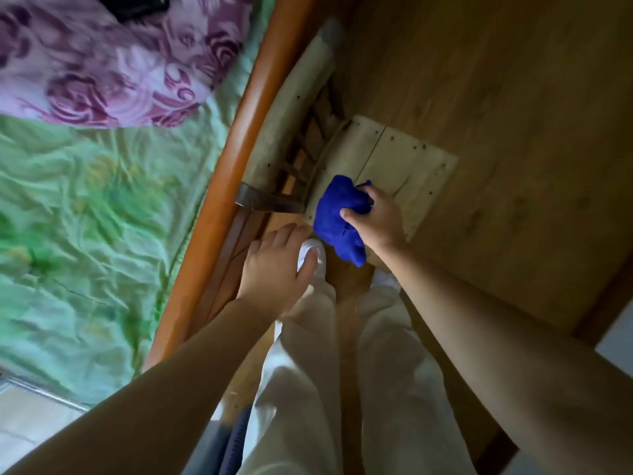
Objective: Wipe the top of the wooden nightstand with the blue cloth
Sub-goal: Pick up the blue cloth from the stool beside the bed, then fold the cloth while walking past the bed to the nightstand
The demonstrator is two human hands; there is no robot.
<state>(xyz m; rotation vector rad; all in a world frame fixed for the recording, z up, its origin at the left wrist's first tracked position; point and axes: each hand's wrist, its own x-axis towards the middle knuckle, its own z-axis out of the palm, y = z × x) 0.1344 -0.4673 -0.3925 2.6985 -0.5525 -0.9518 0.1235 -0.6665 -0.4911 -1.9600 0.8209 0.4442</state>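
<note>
A pale wooden nightstand (407, 156), built like a small chair with a plank top, stands beside the bed in the middle of the view. The blue cloth (337, 214) is bunched at the near left edge of that top and partly hangs over it. My right hand (375, 214) grips the cloth from the right, thumb and fingers closed into the fabric. My left hand (274, 265) hovers lower left of the cloth, fingers apart, holding nothing, above my white sock.
An orange wooden bed frame (236, 132) runs diagonally on the left, with a green sheet (85, 217) and a purple floral pillow (113, 63). Wooden floor (496, 80) spreads to the right. My legs in white trousers (342, 371) stand just below the nightstand.
</note>
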